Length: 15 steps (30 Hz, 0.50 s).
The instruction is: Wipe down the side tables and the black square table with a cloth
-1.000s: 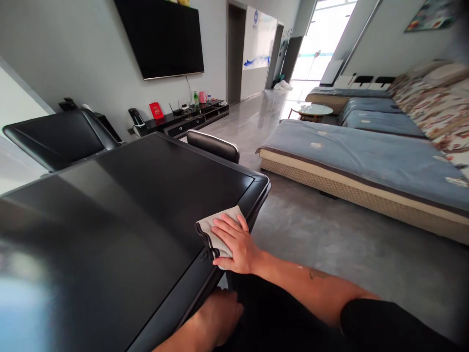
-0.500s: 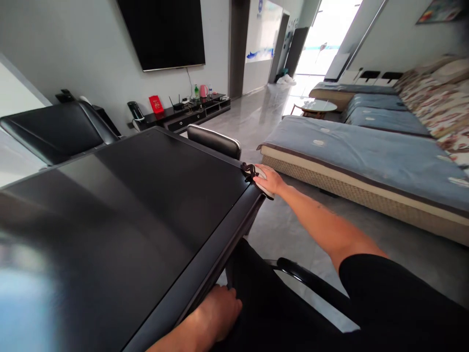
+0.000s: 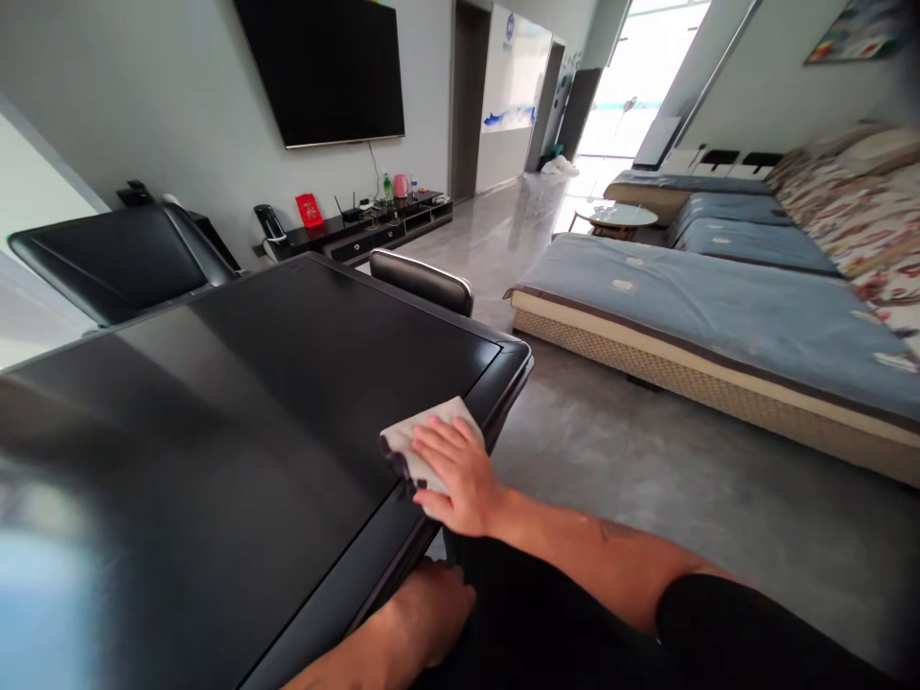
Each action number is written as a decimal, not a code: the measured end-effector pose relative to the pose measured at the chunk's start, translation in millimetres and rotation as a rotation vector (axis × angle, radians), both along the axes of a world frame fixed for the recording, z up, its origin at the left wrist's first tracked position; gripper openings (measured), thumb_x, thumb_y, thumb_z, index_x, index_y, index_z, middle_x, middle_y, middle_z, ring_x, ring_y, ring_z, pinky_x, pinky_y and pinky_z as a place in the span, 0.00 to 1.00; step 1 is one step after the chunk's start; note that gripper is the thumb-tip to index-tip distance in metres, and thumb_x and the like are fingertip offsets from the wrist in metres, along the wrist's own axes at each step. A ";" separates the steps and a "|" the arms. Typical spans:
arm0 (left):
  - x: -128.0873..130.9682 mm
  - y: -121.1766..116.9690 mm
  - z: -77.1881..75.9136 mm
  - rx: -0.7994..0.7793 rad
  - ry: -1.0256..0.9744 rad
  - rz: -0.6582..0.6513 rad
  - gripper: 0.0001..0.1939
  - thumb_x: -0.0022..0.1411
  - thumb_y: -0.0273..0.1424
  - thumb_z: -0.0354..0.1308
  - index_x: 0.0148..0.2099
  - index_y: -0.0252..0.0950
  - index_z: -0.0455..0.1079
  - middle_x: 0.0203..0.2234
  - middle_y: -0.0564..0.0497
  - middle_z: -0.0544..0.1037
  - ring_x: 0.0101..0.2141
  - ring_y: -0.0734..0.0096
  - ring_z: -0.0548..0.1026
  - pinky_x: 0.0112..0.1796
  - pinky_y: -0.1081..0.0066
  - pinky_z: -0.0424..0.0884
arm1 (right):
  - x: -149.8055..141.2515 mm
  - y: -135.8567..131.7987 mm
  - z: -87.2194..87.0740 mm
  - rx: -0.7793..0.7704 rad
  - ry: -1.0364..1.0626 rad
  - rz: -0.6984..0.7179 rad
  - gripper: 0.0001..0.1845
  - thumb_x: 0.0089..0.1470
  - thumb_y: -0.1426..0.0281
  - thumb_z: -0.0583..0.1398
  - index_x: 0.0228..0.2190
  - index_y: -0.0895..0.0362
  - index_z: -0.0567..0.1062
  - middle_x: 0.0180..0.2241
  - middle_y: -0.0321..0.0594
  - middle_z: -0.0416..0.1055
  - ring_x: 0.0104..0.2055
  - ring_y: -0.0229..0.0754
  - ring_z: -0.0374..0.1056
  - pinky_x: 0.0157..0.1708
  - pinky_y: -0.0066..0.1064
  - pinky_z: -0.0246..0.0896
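Observation:
My right hand [image 3: 456, 476] presses a folded off-white cloth [image 3: 424, 433] with a dark hem onto the right edge of a glossy black tabletop [image 3: 251, 402]. Lower down, my left hand [image 3: 431, 613] sits against the table's near side edge, above my dark trousers. Its fingers are partly hidden behind that edge, and it holds no visible object.
A black chair back [image 3: 422, 282] stands beyond the table, and a black padded seat [image 3: 115, 259] lies to the left. A blue-covered sofa [image 3: 682, 321] runs along the right, beyond a grey floor [image 3: 632, 460]. A low black cabinet [image 3: 359, 230] stands under a wall television [image 3: 320, 67].
My right hand and the cloth have slid back along the table edge, from the far corner toward me. My left hand stays in about the same place.

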<state>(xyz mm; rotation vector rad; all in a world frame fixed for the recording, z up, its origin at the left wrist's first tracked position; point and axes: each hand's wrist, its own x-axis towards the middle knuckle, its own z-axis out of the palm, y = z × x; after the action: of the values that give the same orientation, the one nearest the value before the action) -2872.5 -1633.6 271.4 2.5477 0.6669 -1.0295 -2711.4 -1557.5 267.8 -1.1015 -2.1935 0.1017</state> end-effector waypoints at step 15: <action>2.0 -1.4 0.8 -0.010 -0.011 -0.005 0.26 0.62 0.25 0.71 0.63 0.31 0.79 0.56 0.31 0.85 0.54 0.36 0.87 0.54 0.45 0.85 | 128.6 112.2 3.6 0.015 0.034 -0.201 0.38 0.68 0.56 0.63 0.74 0.54 0.76 0.74 0.52 0.75 0.80 0.67 0.65 0.82 0.70 0.49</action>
<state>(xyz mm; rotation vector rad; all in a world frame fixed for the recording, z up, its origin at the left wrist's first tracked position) -2870.5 -1635.0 272.2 2.5453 0.6515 -1.0169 -2582.8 -1445.3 271.4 -1.2950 -2.0385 0.0147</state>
